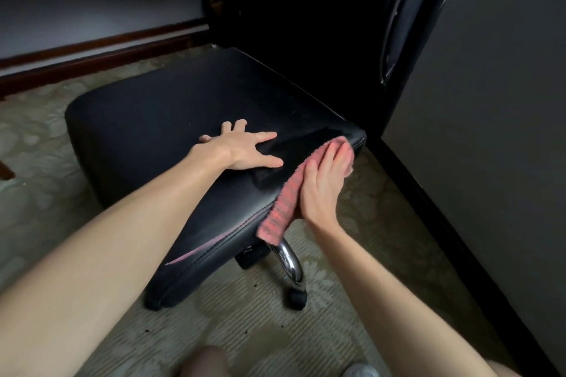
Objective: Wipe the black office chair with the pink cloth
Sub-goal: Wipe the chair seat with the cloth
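Observation:
The black office chair [159, 113] fills the middle of the view, its padded seat facing up and its backrest rising at the upper right. My left hand [245, 148] lies flat on the seat top with its fingers spread, holding nothing. My right hand [324, 184] presses the pink cloth [286, 208] flat against the seat's right side edge. The cloth runs along that edge from the seat's far corner down toward the chrome leg, and its lower end hangs free.
A chrome chair leg [289, 260] with a black caster [297, 300] stands under the seat on patterned green carpet [46, 162]. A dark grey panel [490, 131] rises close on the right. A wooden skirting board [101, 49] runs along the wall at the back left.

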Demonstrator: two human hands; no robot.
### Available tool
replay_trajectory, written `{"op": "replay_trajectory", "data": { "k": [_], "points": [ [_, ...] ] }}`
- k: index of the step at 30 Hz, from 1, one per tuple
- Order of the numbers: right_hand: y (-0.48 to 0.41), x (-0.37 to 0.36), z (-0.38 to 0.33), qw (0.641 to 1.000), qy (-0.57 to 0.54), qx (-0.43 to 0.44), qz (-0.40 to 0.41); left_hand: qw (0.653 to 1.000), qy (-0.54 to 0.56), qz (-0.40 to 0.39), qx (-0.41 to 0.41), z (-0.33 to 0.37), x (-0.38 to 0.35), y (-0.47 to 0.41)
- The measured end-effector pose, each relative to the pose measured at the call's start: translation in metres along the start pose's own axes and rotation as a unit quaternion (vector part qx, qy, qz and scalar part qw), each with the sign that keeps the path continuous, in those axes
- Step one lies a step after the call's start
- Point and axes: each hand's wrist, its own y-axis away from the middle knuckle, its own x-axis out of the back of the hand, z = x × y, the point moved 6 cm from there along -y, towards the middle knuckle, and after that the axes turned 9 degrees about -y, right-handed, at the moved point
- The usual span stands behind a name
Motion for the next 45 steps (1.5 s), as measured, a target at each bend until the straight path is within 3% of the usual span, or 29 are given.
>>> {"op": "replay_trajectory", "data": {
  "k": [4,8,19,23,27,31,39,45],
  "points": [
    [-0.054,0.018,0.021,0.999,0.044,-0.017,0.0,1.0,0.004,0.002,0.002,0.002,-0.001,0.0],
    [-0.074,0.027,0.021,0.998,-0.009,-0.058,0.033,1.0,0.001,0.007,0.006,0.008,-0.001,-0.002],
    [0.028,-0.012,-0.005,0.994,-0.105,-0.036,0.023,1.0,-0.025,0.007,0.007,0.005,-0.004,-0.003],
    [-0.017,0.003,0.013,0.998,-0.066,-0.016,0.019,1.0,-0.013,0.011,0.009,0.002,-0.009,-0.005],
    [-0.088,0.031,0.042,0.992,-0.087,-0.095,0.012,1.0,-0.014,0.01,0.009,0.003,-0.008,-0.008],
    [-0.079,0.028,0.034,0.988,-0.087,-0.114,0.056,0.999,-0.03,0.006,0.011,0.004,-0.007,-0.01],
    [0.029,-0.013,-0.006,0.998,-0.059,0.019,0.009,0.998,-0.065,0.007,0.012,0.004,-0.004,-0.006],
    [-0.013,0.007,0.007,0.995,0.012,0.093,-0.034,0.997,-0.073,-0.005,-0.012,-0.002,-0.005,-0.002]
  ]
}}
